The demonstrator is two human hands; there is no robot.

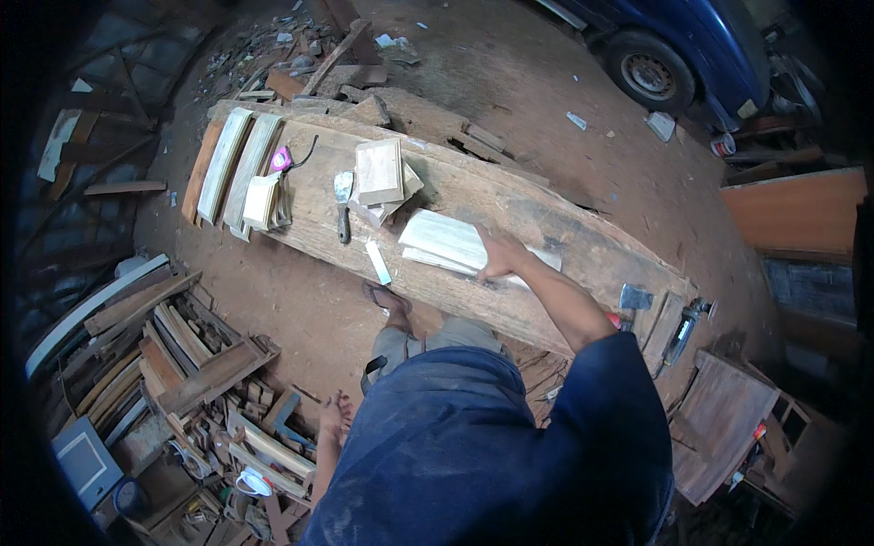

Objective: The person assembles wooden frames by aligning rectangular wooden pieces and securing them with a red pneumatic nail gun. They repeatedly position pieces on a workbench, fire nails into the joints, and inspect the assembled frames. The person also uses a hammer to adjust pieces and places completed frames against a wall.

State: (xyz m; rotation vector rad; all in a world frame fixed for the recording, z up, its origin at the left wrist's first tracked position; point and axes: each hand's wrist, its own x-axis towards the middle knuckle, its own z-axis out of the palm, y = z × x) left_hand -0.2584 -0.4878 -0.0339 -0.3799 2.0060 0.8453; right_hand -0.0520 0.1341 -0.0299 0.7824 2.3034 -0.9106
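On the long wooden bench lies a pale, whitish curved wooden board, with another pale piece showing under its near edge. My right hand spans this board toward its right end and grips it across the width. Low beside my body, away from the bench, my left hand hangs with its fingers apart and nothing in it. Just left of the board sit stacked square wooden blocks. A putty knife lies beside them, and a small pale strip rests near the bench's front edge.
At the bench's left end are curved boards, a pink tape measure and pale blocks. A black power tool lies at its right end. Scrap wood is heaped at lower left; a blue vehicle stands far right.
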